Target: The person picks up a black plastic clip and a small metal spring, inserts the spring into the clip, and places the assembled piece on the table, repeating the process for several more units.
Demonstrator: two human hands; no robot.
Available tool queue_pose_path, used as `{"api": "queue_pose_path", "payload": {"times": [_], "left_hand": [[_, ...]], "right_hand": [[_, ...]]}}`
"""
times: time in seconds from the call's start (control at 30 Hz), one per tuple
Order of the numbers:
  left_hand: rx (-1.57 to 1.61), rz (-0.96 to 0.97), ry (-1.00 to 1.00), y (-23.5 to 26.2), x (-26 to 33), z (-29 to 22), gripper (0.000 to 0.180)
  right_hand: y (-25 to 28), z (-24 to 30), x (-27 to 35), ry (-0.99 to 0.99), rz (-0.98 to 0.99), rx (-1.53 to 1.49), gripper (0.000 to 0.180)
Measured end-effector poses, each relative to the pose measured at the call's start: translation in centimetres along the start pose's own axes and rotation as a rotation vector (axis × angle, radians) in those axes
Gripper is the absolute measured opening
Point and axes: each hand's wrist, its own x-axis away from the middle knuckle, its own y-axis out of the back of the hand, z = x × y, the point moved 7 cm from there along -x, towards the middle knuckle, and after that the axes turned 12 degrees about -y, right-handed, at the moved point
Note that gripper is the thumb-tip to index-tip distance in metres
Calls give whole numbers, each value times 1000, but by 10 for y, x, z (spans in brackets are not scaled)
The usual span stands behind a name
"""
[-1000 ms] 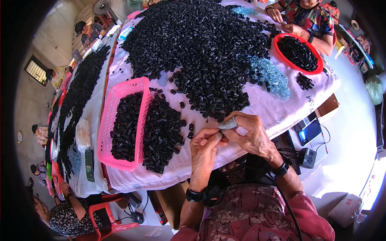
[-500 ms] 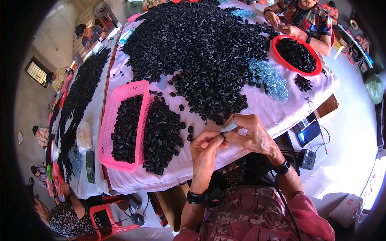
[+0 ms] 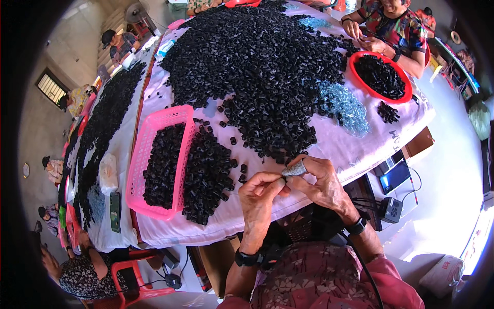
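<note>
My left hand (image 3: 257, 198) and my right hand (image 3: 325, 186) meet over the near edge of the table, fingers closed in a pinch. A grey speckled wrap (image 3: 295, 168) covers the tip of my right index finger. Whatever sits between the fingertips is too small and hidden to name. Just left of my left hand lie a few loose short black plastic caps (image 3: 243, 168). Beyond the hands spreads a large heap of the same black caps (image 3: 257, 67). To the left, a pink plastic basket (image 3: 135, 177) holds many caps, with a smaller pile (image 3: 208, 177) against its right side.
Small clear-blue pieces (image 3: 350, 110) lie in a pile right of the heap. Behind them a red bowl (image 3: 410, 95) holds black pieces, near a seated co-worker's hands (image 3: 373, 44). A dark phone (image 3: 115, 212) rests on the adjoining left table. A red plastic chair (image 3: 128, 280) stands lower left.
My right hand has dropped slightly, and its wrapped index finger lies flatter over the pinch. My left hand has shifted slightly left. The basket and heap stay as they were.
</note>
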Motion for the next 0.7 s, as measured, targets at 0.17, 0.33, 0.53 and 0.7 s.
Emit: {"api": "queue_pose_path", "payload": {"times": [0.17,0.33,0.53,0.7], "left_hand": [[-14,7,57,2,3,6,5],[35,-65,71,8,5,8,5],[160,-76,98,11,7,12,6],[245,-45,122,-3,5,8,7]], "right_hand": [[-2,-1,-2,1,94,108,6],[-9,-11,3,-58,-13,-53,14],[-19,2,13,-43,-60,140,34],[-22,3,20,45,-255,281,37]]}}
